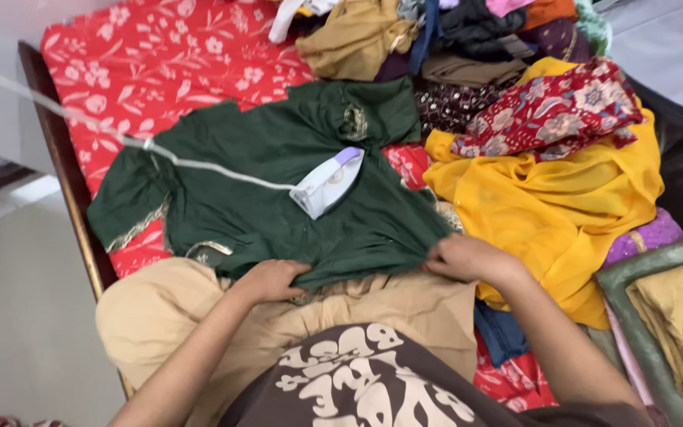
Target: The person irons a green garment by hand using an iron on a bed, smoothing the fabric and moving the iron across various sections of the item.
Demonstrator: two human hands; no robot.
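Note:
A dark green blouse [262,182] with gold trim lies spread flat on a red floral bedsheet [160,63]. A white and lilac electric iron [327,182] rests on the blouse, its white cord [81,122] running off to the upper left. My left hand [270,281] grips the blouse's near hem on the left. My right hand [468,259] pinches the same hem at its right corner. Both hands sit close to my lap, which is covered in beige cloth [278,316].
A yellow cloth [547,205] and a red floral garment [551,111] lie to the right. Several mixed clothes [444,39] are heaped at the back. Folded green and mustard fabric [673,308] sits at the right edge. The bed's wooden frame [65,166] borders the left.

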